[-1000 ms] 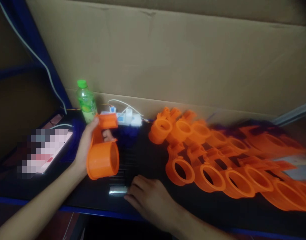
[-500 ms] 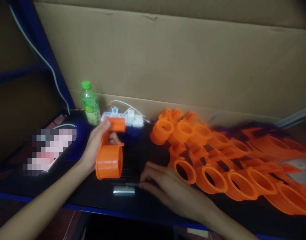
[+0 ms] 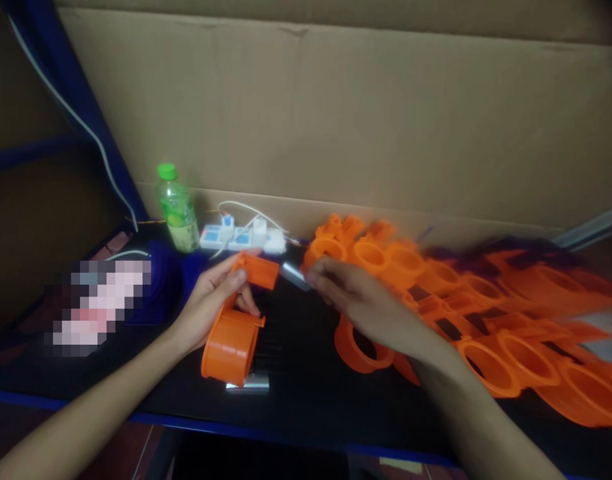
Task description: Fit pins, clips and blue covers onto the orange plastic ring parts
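Observation:
My left hand [image 3: 206, 303] is wrapped around an orange plastic tape dispenser [image 3: 229, 350], its round hub hanging low and its flat end pointing right. Between the fingertips of my right hand [image 3: 341, 283] is a small silvery serrated blade [image 3: 295, 275], held just right of the dispenser's flat end. The two are close together, with a small gap between them. A silvery metal piece [image 3: 259, 385] lies on the dark table, partly covered by the hub. Dark thin pieces just right of the hub are too blurred to make out.
Several orange tape dispensers [image 3: 489, 370] stand in rows on the right, partly behind my right arm. At the back are a green-capped bottle [image 3: 179, 213] and a white power strip [image 3: 273, 241] with cables. A pixelated device [image 3: 103, 303] lies left. Behind rises a cardboard panel [image 3: 336, 113].
My right hand has moved up from the tabletop, and the serrated blade now shows in its fingers. My left hand has shifted slightly right and down with the dispenser, which is tilted more.

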`<move>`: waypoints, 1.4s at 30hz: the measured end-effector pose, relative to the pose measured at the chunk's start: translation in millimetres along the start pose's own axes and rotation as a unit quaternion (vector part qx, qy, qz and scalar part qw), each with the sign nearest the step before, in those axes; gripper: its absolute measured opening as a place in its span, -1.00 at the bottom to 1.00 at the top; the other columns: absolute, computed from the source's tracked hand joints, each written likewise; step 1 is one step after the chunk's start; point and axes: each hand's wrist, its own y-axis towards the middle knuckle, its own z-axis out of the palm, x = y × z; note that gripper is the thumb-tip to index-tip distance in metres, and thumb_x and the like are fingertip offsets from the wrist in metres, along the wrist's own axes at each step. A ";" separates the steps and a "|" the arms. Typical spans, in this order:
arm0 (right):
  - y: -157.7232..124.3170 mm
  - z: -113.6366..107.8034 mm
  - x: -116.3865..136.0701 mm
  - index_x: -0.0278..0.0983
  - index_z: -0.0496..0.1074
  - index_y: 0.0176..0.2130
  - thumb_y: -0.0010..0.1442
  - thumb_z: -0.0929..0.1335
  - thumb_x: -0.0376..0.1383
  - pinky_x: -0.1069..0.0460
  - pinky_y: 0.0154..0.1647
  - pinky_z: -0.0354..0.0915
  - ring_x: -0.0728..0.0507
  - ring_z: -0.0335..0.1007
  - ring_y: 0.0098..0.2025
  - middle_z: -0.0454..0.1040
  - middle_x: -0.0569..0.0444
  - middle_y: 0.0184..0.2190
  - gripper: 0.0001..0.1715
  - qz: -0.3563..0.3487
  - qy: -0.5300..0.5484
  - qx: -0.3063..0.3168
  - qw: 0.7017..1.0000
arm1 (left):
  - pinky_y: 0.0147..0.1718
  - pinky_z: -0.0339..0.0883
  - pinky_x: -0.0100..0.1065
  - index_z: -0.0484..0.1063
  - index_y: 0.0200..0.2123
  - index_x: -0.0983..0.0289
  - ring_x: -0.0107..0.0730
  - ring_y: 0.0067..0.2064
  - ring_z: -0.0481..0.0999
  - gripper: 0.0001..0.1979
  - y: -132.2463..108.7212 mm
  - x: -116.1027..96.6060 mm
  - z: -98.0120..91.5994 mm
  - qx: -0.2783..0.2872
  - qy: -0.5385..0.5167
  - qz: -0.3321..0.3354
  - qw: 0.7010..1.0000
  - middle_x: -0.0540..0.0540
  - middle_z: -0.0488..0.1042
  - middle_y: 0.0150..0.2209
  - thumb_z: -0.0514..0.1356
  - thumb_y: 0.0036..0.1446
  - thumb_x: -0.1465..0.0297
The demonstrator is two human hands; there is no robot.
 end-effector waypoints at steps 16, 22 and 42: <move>-1.6 -17.6 0.3 -0.27 0.40 -0.24 0.41 0.21 -0.14 0.06 -0.23 0.21 -0.03 0.33 -0.30 0.44 0.09 -0.31 -0.69 -0.061 -0.113 0.061 0.990 | -0.45 0.37 -0.37 0.32 0.27 0.27 -0.29 -0.48 0.58 -0.42 -3.1 4.3 -3.4 0.037 0.070 -0.013 0.997 0.08 0.58 -0.52 0.20 0.26 0.16; -2.7 -17.7 7.4 -0.26 0.36 -0.28 0.41 0.22 -0.19 0.05 -0.29 0.17 -0.02 0.30 -0.36 0.44 0.09 -0.33 -0.73 -0.071 -0.163 0.084 0.981 | -0.47 0.33 -0.40 0.37 0.23 0.25 -0.34 -0.52 0.55 -0.46 -5.3 -0.2 1.2 0.015 0.102 -0.020 0.994 0.07 0.58 -0.54 0.20 0.25 0.16; 30.9 -15.8 14.7 -0.29 0.37 -0.25 0.39 0.24 -0.24 0.08 -0.29 0.13 -0.01 0.25 -0.33 0.41 0.10 -0.31 -0.79 -0.114 -0.178 0.174 0.962 | -0.52 0.37 -0.43 0.49 0.03 0.27 -0.35 -0.54 0.57 -0.63 -9.3 -3.7 4.0 0.083 0.107 -0.045 0.990 0.02 0.56 -0.54 0.23 0.26 0.18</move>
